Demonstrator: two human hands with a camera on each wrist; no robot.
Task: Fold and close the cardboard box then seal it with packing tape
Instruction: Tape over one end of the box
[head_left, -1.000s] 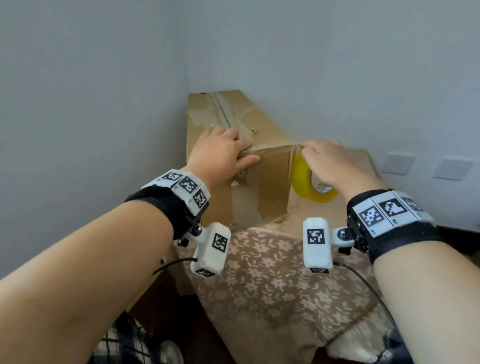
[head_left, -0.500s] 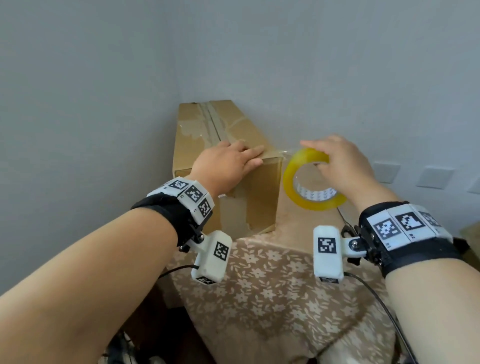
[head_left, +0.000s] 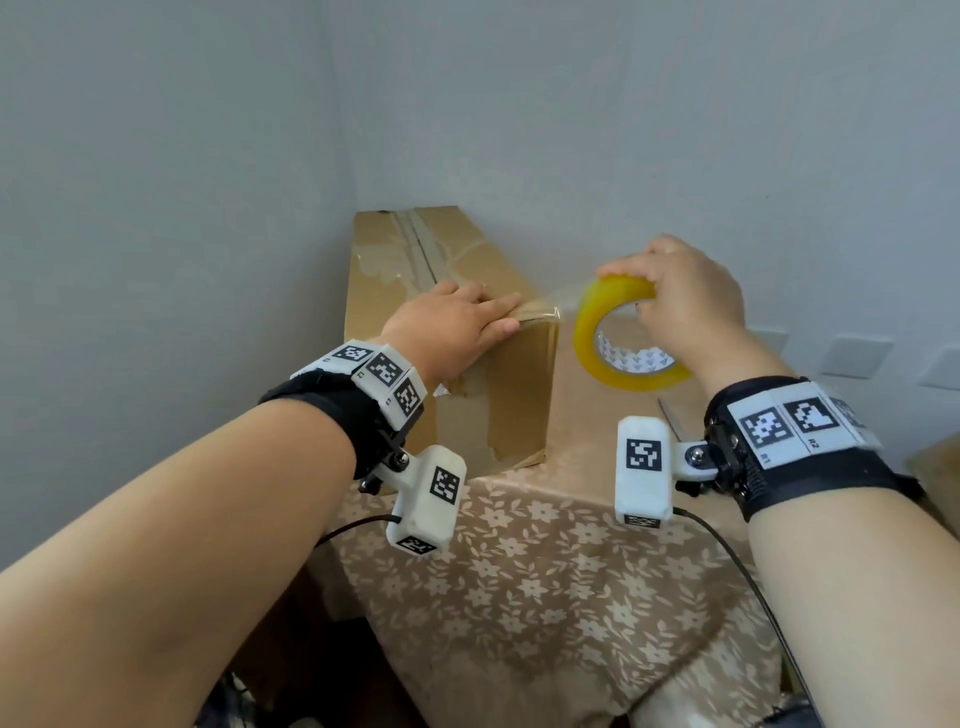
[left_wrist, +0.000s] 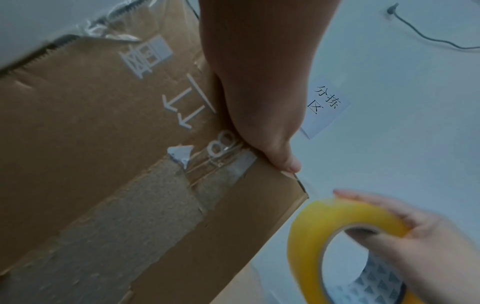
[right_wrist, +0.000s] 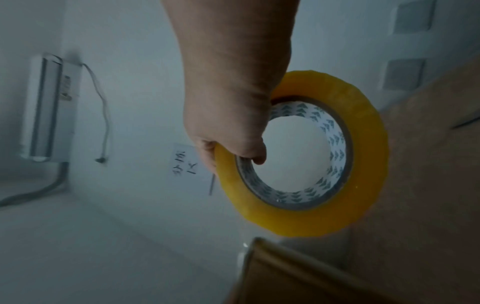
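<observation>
A closed brown cardboard box (head_left: 498, 395) stands in the wall corner on a floral cloth, its top flaps (head_left: 415, 249) crossed by old tape. My left hand (head_left: 457, 325) lies flat on the top near the front edge, fingers straight, pressing a clear tape strip (head_left: 540, 314) down at the corner; the thumb (left_wrist: 283, 160) shows at the box edge (left_wrist: 182, 205). My right hand (head_left: 675, 306) grips a yellow tape roll (head_left: 618, 338) to the right of the box, held in the air with clear tape stretched back to the box corner. The roll (right_wrist: 311, 156) is pinched through its core.
The floral tablecloth (head_left: 545, 571) covers the surface in front of the box. Grey walls (head_left: 156, 208) close in on the left and behind. Wall plates (head_left: 857, 356) sit at the right. A slim dark object (head_left: 672, 421) lies on the cloth under the roll.
My right hand has lifted the roll up and to the right, away from the box side, drawing tape out. My left hand has flattened onto the box top.
</observation>
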